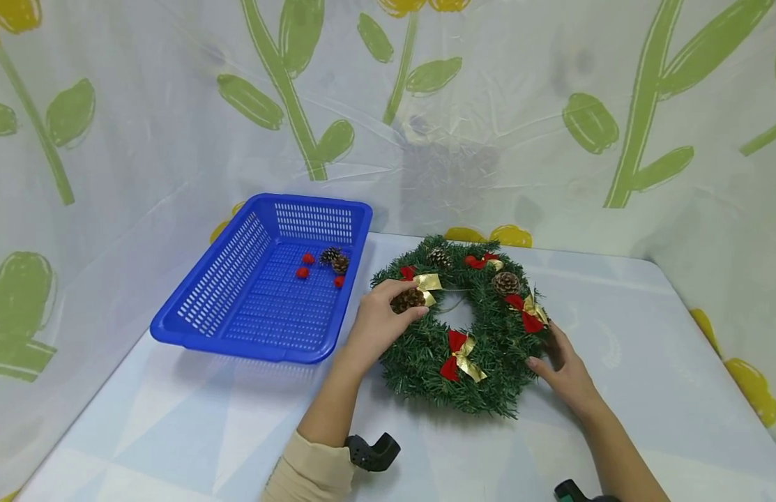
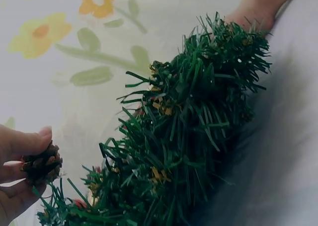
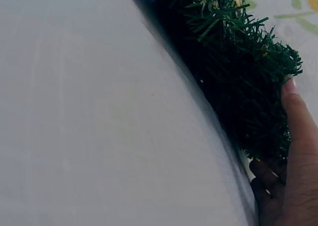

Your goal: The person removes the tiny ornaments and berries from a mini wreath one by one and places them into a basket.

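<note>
Pale tabletop (image 1: pixel 620 328): wreath (image 1: pixel 497 341) (round) faces upward.

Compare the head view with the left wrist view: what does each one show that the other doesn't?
Only the head view shows the blue basket, the red balls and loose pine cones inside it, and the wreath's open centre.

Only the left wrist view shows the left hand's lower fingers beside the held pine cone.

Both show the wreath, that pine cone, parts of both hands and the flowered backdrop.
</note>
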Action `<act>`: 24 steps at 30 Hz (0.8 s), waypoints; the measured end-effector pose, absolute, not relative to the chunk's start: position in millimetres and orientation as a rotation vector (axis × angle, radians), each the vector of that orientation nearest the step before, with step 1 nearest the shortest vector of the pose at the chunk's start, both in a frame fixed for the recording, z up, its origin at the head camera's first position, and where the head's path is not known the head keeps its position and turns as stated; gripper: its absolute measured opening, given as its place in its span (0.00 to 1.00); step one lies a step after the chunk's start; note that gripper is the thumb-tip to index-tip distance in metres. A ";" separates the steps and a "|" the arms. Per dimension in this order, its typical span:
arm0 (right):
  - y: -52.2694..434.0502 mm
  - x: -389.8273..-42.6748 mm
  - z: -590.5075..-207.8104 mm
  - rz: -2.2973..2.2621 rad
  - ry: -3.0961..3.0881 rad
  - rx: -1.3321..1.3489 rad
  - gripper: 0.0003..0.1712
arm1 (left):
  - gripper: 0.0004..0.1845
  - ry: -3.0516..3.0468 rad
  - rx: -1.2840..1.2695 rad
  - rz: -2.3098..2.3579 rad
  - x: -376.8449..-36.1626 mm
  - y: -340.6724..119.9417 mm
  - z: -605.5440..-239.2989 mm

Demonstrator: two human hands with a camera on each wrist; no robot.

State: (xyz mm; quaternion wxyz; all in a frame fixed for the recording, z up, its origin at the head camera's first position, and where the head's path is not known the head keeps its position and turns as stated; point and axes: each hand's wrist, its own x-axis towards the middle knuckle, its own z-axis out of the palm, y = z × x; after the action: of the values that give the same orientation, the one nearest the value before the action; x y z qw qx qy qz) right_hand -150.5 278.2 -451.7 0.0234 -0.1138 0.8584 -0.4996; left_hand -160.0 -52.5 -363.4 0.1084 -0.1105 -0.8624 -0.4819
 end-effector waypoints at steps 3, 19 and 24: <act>277.8 -150.9 -452.8 -1.545 2.658 -0.360 0.48 | 0.24 -2.549 -0.343 -1.407 -159.7 -51.1 -359.8; 278.0 -149.4 -452.8 -1.575 2.649 -0.359 0.48 | 0.21 -2.611 -0.372 -1.634 -181.3 -55.9 -325.8; 276.6 -149.7 -452.7 -1.581 2.648 -0.355 0.47 | 0.22 -2.700 -0.429 -1.681 -187.2 -64.9 -317.5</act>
State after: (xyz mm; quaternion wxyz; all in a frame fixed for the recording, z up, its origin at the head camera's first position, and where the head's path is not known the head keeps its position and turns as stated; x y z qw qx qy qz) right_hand -149.7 276.6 -452.7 0.0187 -0.1143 0.8527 -0.5093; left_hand -187.2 -64.9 -317.5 -0.0340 -0.1336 -0.8408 -0.5235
